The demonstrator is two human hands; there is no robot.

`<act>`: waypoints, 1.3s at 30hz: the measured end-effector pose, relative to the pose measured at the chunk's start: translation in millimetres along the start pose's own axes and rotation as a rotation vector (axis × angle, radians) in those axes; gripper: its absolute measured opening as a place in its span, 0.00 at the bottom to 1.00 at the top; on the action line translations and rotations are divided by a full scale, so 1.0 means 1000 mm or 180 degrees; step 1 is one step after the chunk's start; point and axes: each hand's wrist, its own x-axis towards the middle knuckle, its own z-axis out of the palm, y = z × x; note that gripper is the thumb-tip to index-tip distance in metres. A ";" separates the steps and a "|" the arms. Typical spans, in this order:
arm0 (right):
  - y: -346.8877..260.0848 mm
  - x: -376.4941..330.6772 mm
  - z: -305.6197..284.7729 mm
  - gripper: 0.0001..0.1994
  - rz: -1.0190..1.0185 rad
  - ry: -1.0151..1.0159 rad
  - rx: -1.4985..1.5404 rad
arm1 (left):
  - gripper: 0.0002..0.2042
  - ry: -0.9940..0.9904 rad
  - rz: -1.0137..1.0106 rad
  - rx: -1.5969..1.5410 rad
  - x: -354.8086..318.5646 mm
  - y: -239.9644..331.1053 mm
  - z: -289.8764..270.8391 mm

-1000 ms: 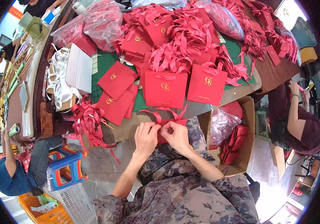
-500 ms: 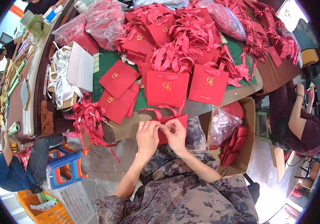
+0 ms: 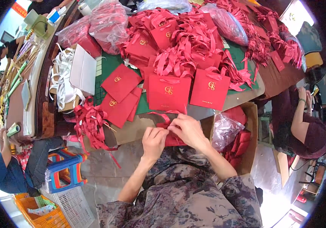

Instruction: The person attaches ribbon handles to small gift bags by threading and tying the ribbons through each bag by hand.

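Note:
Just past the table's near edge, in front of my body, is a small red paper gift bag, partly covered by my hands. Its red ribbon runs up between my fingers. My left hand is closed in a pinch on the ribbon at the bag's top. Beside it, my right hand pinches the ribbon too, with the back of the hand turned up; its fingertips are partly hidden. Beyond my hands, a finished-looking red bag with a gold emblem lies flat, with a second emblem bag to its right.
Red bags and ribbons are heaped on the green mat. A bundle of red ribbons hangs over the edge at left, near a white box. At right stands a carton holding red bags. A co-worker sits farther right.
My right hand has risen and shifted right, turning its back upward. My left hand has moved slightly down and right. The raised ribbon loop above the bag has dropped lower.

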 end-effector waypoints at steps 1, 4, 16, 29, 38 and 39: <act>0.002 0.004 0.000 0.10 0.0131 -0.0214 0.0124 | 0.09 -0.0018 0.0097 0.0056 0.000 0.001 0.000; 0.005 0.016 -0.008 0.10 0.0362 -0.0764 0.0219 | 0.09 -0.0032 0.0115 0.0071 -0.001 0.000 -0.002; 0.019 0.014 0.013 0.06 0.0462 0.0637 0.0975 | 0.11 -0.0444 -0.0735 -0.0347 0.001 -0.001 0.004; 0.050 -0.002 -0.025 0.16 0.1077 0.0962 0.0110 | 0.13 0.0010 -0.0667 0.0233 0.028 0.010 0.009; 0.056 -0.022 -0.010 0.10 0.1073 0.0591 0.0594 | 0.18 -0.0294 -0.0636 0.0888 0.042 0.013 0.023; 0.054 -0.022 -0.010 0.09 0.1071 0.0631 0.0774 | 0.16 -0.0467 -0.0712 0.0861 0.042 0.011 0.026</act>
